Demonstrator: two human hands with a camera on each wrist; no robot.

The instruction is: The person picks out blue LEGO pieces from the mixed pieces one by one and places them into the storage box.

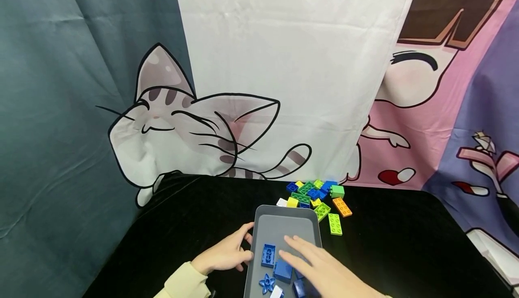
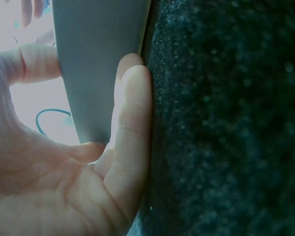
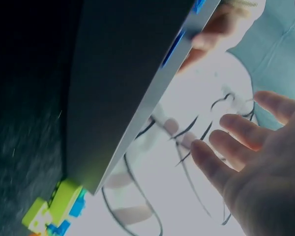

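A grey rectangular tray (image 1: 289, 226) lies on the black cloth. In the head view, my left hand (image 1: 227, 250) holds its left side. The left wrist view shows the thumb at the rim and the other fingers (image 2: 130, 113) against the outer wall. Above the tray's right part hovers my right hand (image 1: 320, 268), fingers spread and holding nothing. Inside the tray are a blue brick (image 1: 268, 255), a larger blue block (image 1: 283, 271), a blue flower-shaped piece (image 1: 266, 283), a white-topped piece (image 1: 277, 292) and a dark blue piece (image 1: 299, 288). My right hand hides part of the tray.
Behind the tray's far end lies a loose pile of toy bricks (image 1: 301, 197) in green, blue, yellow and white. An orange brick (image 1: 342, 207) and a lime brick (image 1: 335, 224) lie at its right side. A printed curtain (image 1: 292, 64) hangs behind the table.
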